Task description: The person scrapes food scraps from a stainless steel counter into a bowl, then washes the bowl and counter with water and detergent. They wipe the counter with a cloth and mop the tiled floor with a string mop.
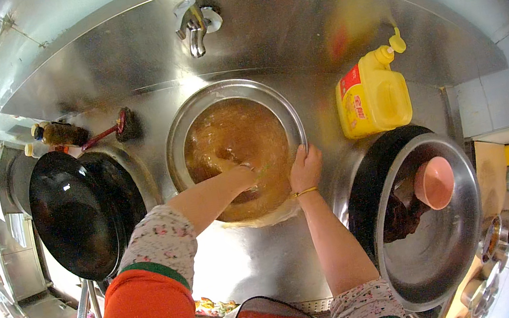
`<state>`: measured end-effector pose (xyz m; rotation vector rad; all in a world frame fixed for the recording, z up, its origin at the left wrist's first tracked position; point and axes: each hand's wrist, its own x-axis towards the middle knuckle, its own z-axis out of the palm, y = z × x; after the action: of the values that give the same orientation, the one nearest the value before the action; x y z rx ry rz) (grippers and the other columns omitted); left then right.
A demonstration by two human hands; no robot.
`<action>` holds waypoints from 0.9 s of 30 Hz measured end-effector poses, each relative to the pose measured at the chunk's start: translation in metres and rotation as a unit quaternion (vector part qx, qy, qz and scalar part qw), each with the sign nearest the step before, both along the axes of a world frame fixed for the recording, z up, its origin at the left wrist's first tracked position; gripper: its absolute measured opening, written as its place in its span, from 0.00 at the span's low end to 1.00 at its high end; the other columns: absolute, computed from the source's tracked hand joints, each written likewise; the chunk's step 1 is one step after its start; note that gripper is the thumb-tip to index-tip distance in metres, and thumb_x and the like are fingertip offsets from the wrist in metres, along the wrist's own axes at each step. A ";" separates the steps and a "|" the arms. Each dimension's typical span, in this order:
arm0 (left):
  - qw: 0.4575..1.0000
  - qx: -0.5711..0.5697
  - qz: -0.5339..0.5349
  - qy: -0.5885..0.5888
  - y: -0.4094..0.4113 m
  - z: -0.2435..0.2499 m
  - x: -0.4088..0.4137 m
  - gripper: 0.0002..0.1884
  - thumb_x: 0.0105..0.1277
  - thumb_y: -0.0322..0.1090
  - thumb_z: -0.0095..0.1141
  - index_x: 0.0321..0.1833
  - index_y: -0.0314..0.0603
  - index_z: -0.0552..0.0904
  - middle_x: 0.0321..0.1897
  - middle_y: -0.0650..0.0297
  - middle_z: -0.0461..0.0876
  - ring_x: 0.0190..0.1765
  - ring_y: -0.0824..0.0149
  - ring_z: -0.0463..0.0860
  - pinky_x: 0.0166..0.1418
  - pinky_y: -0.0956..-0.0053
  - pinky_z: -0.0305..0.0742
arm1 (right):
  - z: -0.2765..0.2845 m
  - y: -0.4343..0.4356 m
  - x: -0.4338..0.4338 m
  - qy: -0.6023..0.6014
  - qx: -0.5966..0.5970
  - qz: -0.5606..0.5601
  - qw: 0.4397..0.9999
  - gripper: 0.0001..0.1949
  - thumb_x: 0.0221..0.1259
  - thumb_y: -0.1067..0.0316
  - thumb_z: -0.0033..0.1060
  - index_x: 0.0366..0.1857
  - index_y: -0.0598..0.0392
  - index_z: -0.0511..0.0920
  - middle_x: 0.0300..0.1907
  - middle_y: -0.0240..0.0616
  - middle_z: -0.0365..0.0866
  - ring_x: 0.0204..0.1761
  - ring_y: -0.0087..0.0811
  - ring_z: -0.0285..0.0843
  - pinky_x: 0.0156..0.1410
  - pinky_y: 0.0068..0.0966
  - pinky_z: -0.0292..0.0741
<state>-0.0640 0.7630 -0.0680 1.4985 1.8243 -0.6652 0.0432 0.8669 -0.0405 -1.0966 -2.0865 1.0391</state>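
A round stainless steel basin [176,147] stands before me, holding cloudy brown water [248,119]. My left hand [243,177] reaches into it; the fingers are under the water, and whether they hold anything is hidden. On the basin's right side, my right hand [306,165] grips the rim, thumb on top. A yellow band circles the right wrist. The water looks swirled around a darker middle.
A steel faucet [196,32] juts from the backsplash above the basin. Left are a black wok [74,219], a red-handled brush [101,135] and bottles [63,134]. Right are a yellow jug [372,93] and a large metal bowl [433,263] containing a pink cup [435,183].
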 end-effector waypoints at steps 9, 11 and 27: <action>0.959 0.066 0.266 0.069 0.031 0.034 -0.078 0.16 0.57 0.36 0.53 0.49 0.44 0.77 0.48 0.57 0.78 0.51 0.59 0.77 0.49 0.64 0.74 | -0.003 0.007 0.001 -0.109 -0.105 -0.011 0.988 0.19 0.62 0.57 0.41 0.38 0.66 0.72 0.37 0.58 0.72 0.40 0.54 0.70 0.47 0.43 0.66; 0.955 0.096 0.269 0.080 0.002 0.043 -0.083 0.13 0.57 0.34 0.52 0.44 0.43 0.80 0.44 0.56 0.80 0.49 0.59 0.78 0.47 0.64 0.75 | -0.001 0.003 0.002 -0.107 -0.142 -0.030 0.984 0.21 0.62 0.55 0.41 0.37 0.68 0.72 0.35 0.60 0.73 0.39 0.54 0.71 0.45 0.42 0.67; 0.558 0.550 0.621 -0.015 -0.297 0.147 0.178 0.17 0.46 0.26 0.53 0.41 0.35 0.69 0.44 0.49 0.67 0.43 0.46 0.72 0.48 0.61 0.70 | 0.070 -0.064 0.025 0.084 -0.591 -0.102 0.796 0.13 0.55 0.59 0.48 0.41 0.54 0.70 0.47 0.36 0.71 0.44 0.33 0.70 0.41 0.32 0.71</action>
<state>0.1136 0.4661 0.0790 0.2326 2.7040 1.4116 0.0679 0.8033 0.0295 -1.6012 -0.9693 2.3065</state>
